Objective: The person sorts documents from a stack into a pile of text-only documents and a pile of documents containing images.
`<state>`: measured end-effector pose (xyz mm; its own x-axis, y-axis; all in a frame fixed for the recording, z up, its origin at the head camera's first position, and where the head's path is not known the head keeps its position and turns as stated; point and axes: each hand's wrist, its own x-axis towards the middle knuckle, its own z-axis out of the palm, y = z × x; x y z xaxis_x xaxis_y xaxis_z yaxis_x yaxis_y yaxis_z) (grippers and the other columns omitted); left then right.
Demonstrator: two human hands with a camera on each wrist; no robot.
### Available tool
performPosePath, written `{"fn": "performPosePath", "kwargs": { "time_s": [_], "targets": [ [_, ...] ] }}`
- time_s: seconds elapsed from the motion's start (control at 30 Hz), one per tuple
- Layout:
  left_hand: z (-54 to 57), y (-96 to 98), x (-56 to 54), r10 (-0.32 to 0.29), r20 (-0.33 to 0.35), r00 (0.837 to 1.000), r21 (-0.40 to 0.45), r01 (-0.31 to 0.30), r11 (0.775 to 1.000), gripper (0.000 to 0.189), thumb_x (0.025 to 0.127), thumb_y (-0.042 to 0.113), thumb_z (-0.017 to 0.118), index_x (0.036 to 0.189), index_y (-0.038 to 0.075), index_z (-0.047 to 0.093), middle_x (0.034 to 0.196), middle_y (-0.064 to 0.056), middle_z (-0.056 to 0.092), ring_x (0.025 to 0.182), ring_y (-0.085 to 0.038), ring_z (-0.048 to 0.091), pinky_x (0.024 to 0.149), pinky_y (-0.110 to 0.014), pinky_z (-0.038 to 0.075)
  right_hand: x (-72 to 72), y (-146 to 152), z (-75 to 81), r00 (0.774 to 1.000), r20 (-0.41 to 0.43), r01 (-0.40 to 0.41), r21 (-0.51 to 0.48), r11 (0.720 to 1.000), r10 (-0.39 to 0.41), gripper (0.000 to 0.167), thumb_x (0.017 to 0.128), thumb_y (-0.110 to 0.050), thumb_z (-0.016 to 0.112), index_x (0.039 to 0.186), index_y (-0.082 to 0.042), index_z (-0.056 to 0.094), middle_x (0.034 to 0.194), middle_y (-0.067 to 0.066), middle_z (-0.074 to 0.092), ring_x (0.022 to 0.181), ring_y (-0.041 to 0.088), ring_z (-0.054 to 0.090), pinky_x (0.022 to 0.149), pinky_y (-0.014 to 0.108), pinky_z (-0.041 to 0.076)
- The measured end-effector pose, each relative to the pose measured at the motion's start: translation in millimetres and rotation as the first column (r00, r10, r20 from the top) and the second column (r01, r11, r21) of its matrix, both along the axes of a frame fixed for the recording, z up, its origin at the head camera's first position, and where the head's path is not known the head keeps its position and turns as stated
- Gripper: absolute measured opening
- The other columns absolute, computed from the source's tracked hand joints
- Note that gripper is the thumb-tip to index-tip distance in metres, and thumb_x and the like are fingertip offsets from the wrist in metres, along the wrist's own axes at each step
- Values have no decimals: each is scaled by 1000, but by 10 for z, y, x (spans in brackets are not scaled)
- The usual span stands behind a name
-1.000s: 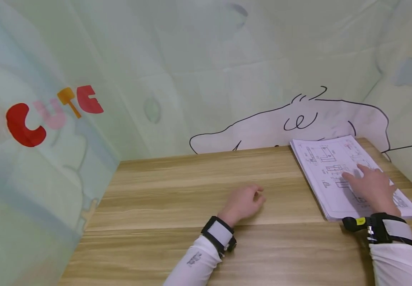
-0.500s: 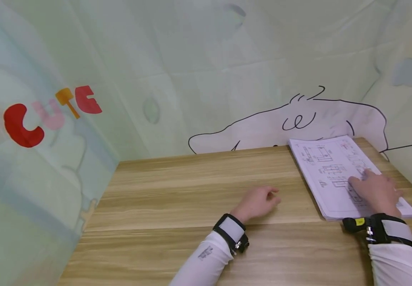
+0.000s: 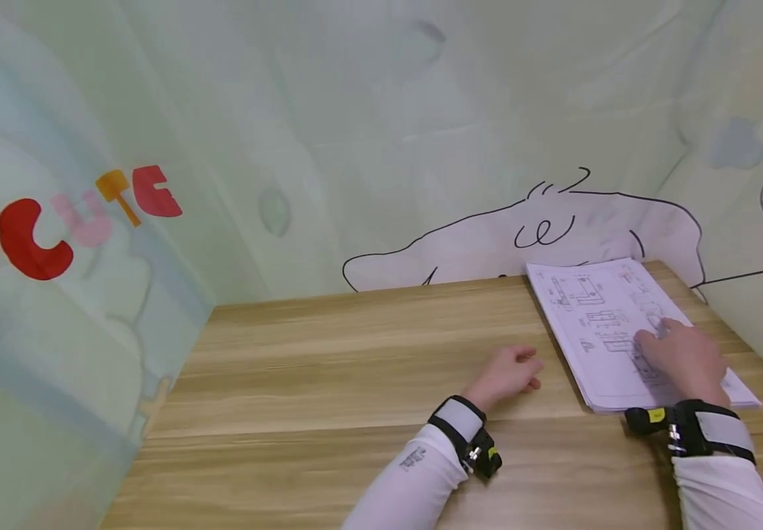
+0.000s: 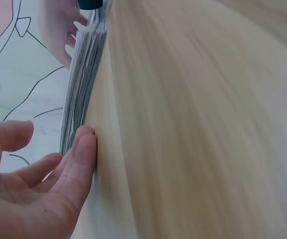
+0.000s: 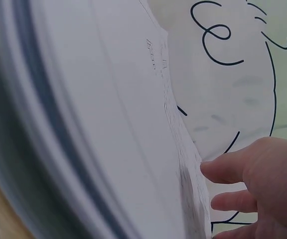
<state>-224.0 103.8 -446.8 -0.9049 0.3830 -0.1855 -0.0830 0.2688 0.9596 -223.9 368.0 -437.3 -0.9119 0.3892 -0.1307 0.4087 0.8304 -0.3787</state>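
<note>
A thick stack of paper sheets (image 3: pixel 566 331) printed with technical line drawings lies at the right of the table. My right hand (image 3: pixel 689 361) is over its right part, thumb spread from the fingers; in the right wrist view the thumb (image 5: pixel 228 167) is close to the top sheet, and contact is hard to tell. Just left of the stack, my left hand (image 3: pixel 507 374) is low by the table with loosely bent fingers and holds nothing. In the left wrist view its fingertips (image 4: pixel 86 144) point toward the stack's layered edge (image 4: pixel 83 69).
The wood-grain table (image 3: pixel 328 383) extends to the left of the hands. A printed cloth backdrop (image 3: pixel 368 132) rises along its back and left sides. Each wrist carries a strapped camera, such as the right one (image 3: pixel 649 419).
My left hand has moved right, toward the stack's left edge. My right hand has stayed over the stack with a small shift. The view has turned slightly right.
</note>
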Motion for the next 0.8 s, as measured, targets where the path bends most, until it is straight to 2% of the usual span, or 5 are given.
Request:
{"fn": "performPosePath", "kwargs": {
  "time_s": [0.17, 0.37, 0.57, 0.7, 0.8],
  "targets": [
    [-7, 195, 30, 16, 97, 995, 92, -25, 995, 36, 88, 16, 58, 119, -1, 56, 85, -9, 66, 73, -22, 66, 64, -28, 52, -20, 3, -20, 1000, -23, -5, 17, 1000, 5, 66, 89, -39, 42, 130, 13, 34, 120, 44, 33, 93, 54, 35, 70, 56, 33],
    [-31, 349, 40, 57, 173, 983, 154, -85, 984, 24, 86, 14, 58, 106, 0, 63, 75, -5, 62, 68, -18, 62, 64, -31, 53, -15, -66, -23, 997, -81, -22, -64, 998, 16, 65, 91, -39, 42, 130, 12, 36, 123, 43, 35, 102, 56, 36, 72, 58, 34],
    [-88, 319, -11, 90, 147, 985, 186, -117, 976, 17, 88, 15, 56, 100, 5, 60, 74, -2, 61, 63, -14, 59, 59, -32, 52, -29, -232, 11, 994, -93, -64, -78, 995, 56, 63, 91, -38, 42, 129, 11, 38, 121, 41, 38, 101, 55, 40, 67, 52, 37],
    [-126, 284, -38, 176, 97, 979, 156, -190, 969, 15, 86, 14, 56, 99, 7, 61, 75, 1, 59, 63, -11, 57, 56, -27, 48, -38, -324, 23, 989, -135, -67, -55, 996, 59, 57, 92, -35, 41, 126, 11, 42, 118, 38, 44, 97, 52, 46, 61, 47, 37],
    [-119, 240, -59, 259, 59, 964, 88, -263, 961, 14, 85, 12, 57, 96, 7, 63, 76, 3, 58, 66, -9, 54, 58, -25, 44, -70, -403, 24, 982, -180, -68, -52, 996, 58, 53, 93, -33, 41, 123, 10, 46, 112, 34, 51, 92, 48, 51, 59, 43, 37]
  ]
}}
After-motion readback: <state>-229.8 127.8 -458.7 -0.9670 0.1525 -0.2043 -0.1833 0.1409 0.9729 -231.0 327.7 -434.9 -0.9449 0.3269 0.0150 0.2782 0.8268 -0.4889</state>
